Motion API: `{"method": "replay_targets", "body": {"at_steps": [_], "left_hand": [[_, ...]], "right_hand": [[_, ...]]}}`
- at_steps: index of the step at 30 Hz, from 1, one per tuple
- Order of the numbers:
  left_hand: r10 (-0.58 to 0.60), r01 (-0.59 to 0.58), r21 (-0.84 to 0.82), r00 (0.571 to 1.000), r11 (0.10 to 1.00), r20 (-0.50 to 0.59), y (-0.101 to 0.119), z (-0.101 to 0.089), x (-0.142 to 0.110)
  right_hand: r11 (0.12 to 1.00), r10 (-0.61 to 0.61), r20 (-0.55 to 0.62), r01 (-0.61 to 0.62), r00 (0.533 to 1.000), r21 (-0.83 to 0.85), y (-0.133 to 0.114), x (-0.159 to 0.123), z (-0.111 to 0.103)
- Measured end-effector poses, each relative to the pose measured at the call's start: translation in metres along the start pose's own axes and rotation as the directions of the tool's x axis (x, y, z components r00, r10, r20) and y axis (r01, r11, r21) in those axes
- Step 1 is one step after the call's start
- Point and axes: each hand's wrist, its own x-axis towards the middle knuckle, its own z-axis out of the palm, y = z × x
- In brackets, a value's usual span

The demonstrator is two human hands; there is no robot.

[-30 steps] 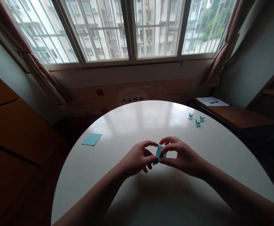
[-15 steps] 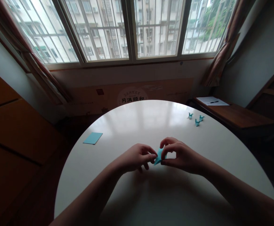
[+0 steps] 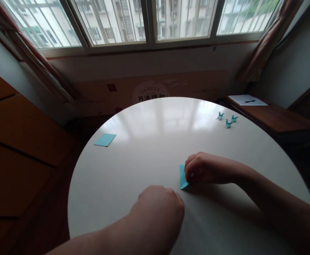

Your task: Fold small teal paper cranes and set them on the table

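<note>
As right hand (image 3: 206, 168) holds paper (image 3: 182, 177), three birds (image 3: 228, 124)

White tabletop (image 3: 133, 159), rounded, with a glossy surface reflecting light toward its far side. Light-blue square paper (image 3: 105, 140) noted lying flat near the left edge. Three small blue folded-paper figures (image 3: 228, 124) observed grouped near the far right edge.

Barred window (image 3: 150, 28) across my feed
I see a left curtain (image 3: 35, 60) and a right curtain (image 3: 266, 47) flanking it, an orange-brown cabinet (image 3: 14, 120) at left, and a dark pen (image 3: 250, 101) on white paper (image 3: 238, 100) atop the wooden side desk (image 3: 280, 117).
</note>
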Motion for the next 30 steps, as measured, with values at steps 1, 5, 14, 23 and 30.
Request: {"method": "replay_targets", "body": {"at_steps": [1, 5, 14, 23, 30], "left_hand": [[-0.047, 0.044, 0.05, 0.997, 0.998, 0.059, 0.005, 0.003, 0.003], [-0.087, 0.063, 0.169, 0.987, 0.984, 0.138, 0.005, 0.006, 0.015], [-0.064, 0.047, 0.127, 0.989, 0.991, 0.132, -0.003, 0.004, 0.018], [0.012, -0.039, 0.149, 0.984, 0.988, 0.177, 0.004, -0.001, 0.017], [0.188, -0.145, 0.309, 0.976, 0.94, -0.113, 0.011, 0.025, 0.003]], "right_hand": [[1.0, 0.0, 0.01, 0.0, 1.0, 0.0, 0.001, 0.0, -0.001], [1.0, -0.014, 0.04, 0.014, 0.999, 0.001, 0.002, -0.003, -0.003], [0.998, 0.058, 0.072, -0.058, 0.996, -0.001, -0.002, 0.001, -0.009], [0.98, 0.191, 0.001, -0.191, 0.982, -0.06, -0.005, 0.006, -0.001], [0.963, 0.267, -0.026, -0.268, 0.963, -0.022, -0.003, 0.007, 0.002]]}}
